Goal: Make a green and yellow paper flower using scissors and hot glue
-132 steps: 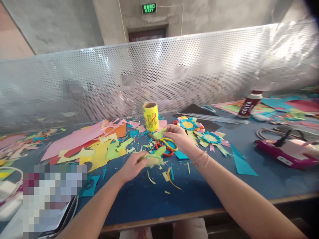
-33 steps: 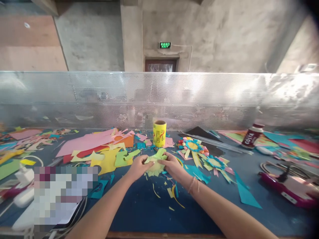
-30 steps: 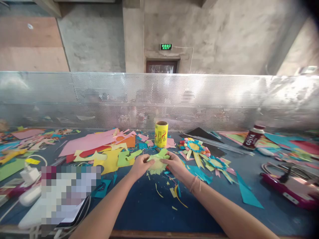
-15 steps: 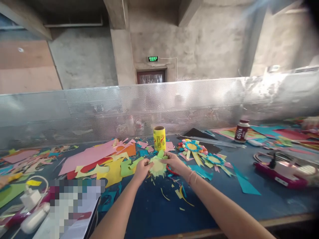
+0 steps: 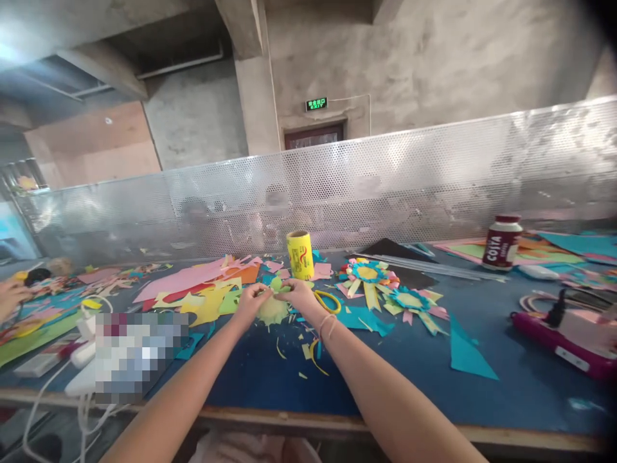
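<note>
Over the blue tabletop, my left hand (image 5: 252, 303) and my right hand (image 5: 303, 297) are close together, fingers pinched at a pale green paper rosette (image 5: 272, 312) with a jagged edge. A brighter green paper piece (image 5: 276, 282) pokes up between the fingertips; exactly which fingers hold it is hidden. Beside my right wrist lies a yellow loop (image 5: 328, 301), possibly a scissors handle. Just behind my hands stands a yellow printed cardboard tube (image 5: 300, 256). To the right lie two finished-looking paper rosettes with ribbon tails, one multicoloured (image 5: 369, 273) and one blue-edged (image 5: 409, 299).
Pink paper (image 5: 186, 278) and yellow scraps (image 5: 208, 305) spread leftward. A brown COSTA bottle (image 5: 502, 244) and magenta power strip (image 5: 563, 344) stand right. A pixelated object (image 5: 139, 357) with white cables lies left. Another person's hand (image 5: 10, 299) shows far left. A perforated metal panel (image 5: 337, 193) bounds the back.
The view has tilted and shifted, showing more of the left side and the table's front edge. Both hands remain at the pale green rosette. The yellow loop now shows beside my right wrist.
</note>
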Motion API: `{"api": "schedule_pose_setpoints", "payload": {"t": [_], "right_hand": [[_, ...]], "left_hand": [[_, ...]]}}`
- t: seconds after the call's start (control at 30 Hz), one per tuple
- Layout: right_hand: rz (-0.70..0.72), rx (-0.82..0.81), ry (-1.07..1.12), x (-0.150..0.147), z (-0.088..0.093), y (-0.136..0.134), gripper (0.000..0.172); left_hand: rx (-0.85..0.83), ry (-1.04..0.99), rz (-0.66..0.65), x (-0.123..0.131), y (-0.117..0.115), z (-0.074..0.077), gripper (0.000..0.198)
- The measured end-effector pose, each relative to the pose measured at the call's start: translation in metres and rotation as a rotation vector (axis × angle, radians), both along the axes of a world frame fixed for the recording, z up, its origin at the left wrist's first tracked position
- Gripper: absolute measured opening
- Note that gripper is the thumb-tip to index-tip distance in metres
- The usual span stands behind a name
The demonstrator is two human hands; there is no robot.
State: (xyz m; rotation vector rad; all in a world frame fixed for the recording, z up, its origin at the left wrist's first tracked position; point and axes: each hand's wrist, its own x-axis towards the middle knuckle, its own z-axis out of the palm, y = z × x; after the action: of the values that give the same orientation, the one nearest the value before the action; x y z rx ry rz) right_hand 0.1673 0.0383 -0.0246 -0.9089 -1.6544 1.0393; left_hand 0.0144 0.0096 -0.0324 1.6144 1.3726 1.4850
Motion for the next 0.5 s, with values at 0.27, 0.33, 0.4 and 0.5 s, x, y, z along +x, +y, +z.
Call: {"api": "schedule_pose_setpoints", "payload": {"t": [0.27, 0.33, 0.4, 0.5], "right_hand": [[-0.013, 0.026, -0.009, -0.005, -0.002, -0.009, 0.031], [0.006, -0.016, -0.004, -0.002, -0.003, -0.011, 0.034], [0.009, -0.02, -0.014, 0.001, -0.005, -0.01, 0.033], [-0.034, -0.035, 0.03, 0.003, -0.008, -0.005, 0.032]], "left_hand": [[-0.061, -0.058, -0.055, -0.007, 0.002, -0.001, 0.034], [-0.07, -0.046, -0.077, -0.006, 0.006, -0.003, 0.036], [-0.072, -0.04, -0.1, -0.005, 0.008, -0.004, 0.04], [-0.095, -0.066, -0.156, -0.006, 0.009, -0.002, 0.046]]}}
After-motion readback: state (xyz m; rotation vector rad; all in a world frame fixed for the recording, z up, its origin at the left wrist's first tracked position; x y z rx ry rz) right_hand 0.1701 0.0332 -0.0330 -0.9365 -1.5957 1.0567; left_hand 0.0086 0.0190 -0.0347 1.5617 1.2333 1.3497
